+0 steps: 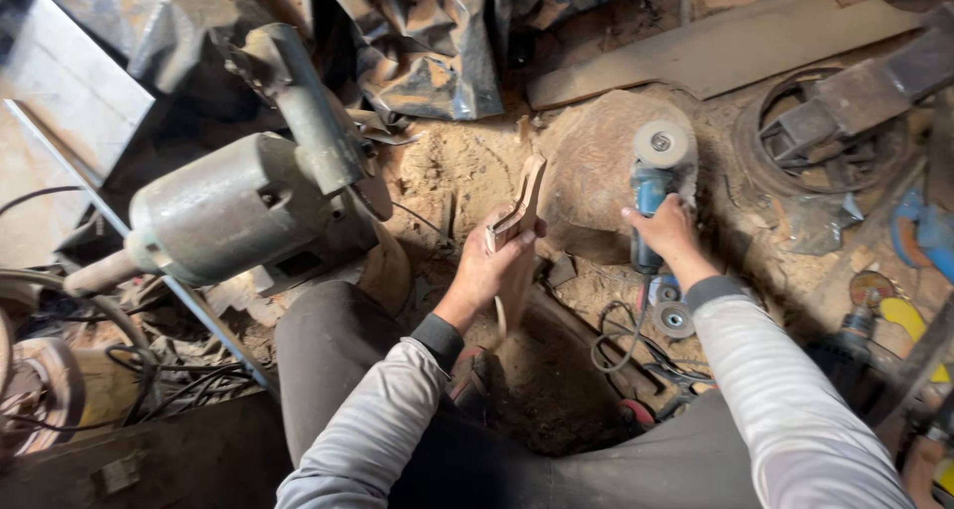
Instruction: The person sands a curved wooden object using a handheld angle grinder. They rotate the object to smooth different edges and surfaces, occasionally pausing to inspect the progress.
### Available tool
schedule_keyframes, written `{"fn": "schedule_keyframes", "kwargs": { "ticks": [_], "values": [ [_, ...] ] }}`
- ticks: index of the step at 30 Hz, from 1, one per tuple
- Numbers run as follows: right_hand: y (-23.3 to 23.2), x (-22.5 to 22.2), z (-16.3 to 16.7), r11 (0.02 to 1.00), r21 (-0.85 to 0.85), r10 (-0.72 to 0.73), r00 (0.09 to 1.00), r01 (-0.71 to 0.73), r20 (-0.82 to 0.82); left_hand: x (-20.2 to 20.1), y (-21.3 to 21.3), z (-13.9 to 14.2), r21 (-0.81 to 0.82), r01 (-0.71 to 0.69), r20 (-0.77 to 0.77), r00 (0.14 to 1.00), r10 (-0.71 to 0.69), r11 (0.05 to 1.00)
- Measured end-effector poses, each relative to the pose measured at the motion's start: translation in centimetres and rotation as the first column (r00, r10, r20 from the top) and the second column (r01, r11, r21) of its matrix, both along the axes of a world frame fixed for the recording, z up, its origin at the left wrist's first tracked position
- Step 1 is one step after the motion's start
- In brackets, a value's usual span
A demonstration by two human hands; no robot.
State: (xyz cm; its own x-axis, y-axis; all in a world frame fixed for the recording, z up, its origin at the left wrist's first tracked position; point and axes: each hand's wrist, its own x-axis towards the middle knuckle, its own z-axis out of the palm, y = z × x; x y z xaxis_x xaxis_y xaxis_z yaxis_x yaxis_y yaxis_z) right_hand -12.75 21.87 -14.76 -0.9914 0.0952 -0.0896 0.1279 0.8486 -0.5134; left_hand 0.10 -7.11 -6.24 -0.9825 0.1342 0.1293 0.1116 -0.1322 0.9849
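My left hand (484,266) grips a curved, light brown carved wooden piece (522,211) and holds it upright over the sawdust-covered ground. My right hand (664,229) is closed around the blue body of an angle grinder (651,186), whose round sanding disc (661,143) faces up, just right of the wooden piece. The grinder rests against a large rounded wooden block (591,166). The disc and the wooden piece are a short distance apart. My knees in dark trousers fill the lower part of the view.
A big grey electric motor with a shaft (234,206) stands at the left. Crumpled dark plastic sheeting (437,42) lies at the back. A wooden plank (725,47) lies at top right. Spare discs (674,318), cables and another grinder (855,345) lie at the right.
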Motion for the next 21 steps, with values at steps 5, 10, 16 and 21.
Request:
{"fn": "schedule_keyframes", "kwargs": {
  "ticks": [5, 10, 16, 21],
  "values": [
    [1.3, -0.9, -0.2, 0.916, -0.391, -0.010, 0.979, 0.091, 0.203, -2.2, 0.5, 0.3, -0.294, 0.068, -0.078, 0.992, -0.095, 0.953],
    [3.0, -0.2, 2.7, 0.374, -0.792, 0.090, 0.831, 0.483, 0.549, -6.7, 0.6, -0.7, -0.728, 0.284, 0.347, 0.938, -0.022, 0.623],
    [4.8, 5.1, 8.6, 0.347, -0.938, 0.070, 0.997, -0.008, 0.017, -13.2, 3.6, -7.4, -0.869, -0.022, -0.165, 0.955, -0.247, 0.495],
    [6.7, 7.8, 8.7, 0.254, -0.936, 0.030, 0.969, -0.243, -0.244, -15.9, 6.8, -12.3, -0.952, -0.214, -0.281, 0.897, -0.343, 0.220]
  ]
}}
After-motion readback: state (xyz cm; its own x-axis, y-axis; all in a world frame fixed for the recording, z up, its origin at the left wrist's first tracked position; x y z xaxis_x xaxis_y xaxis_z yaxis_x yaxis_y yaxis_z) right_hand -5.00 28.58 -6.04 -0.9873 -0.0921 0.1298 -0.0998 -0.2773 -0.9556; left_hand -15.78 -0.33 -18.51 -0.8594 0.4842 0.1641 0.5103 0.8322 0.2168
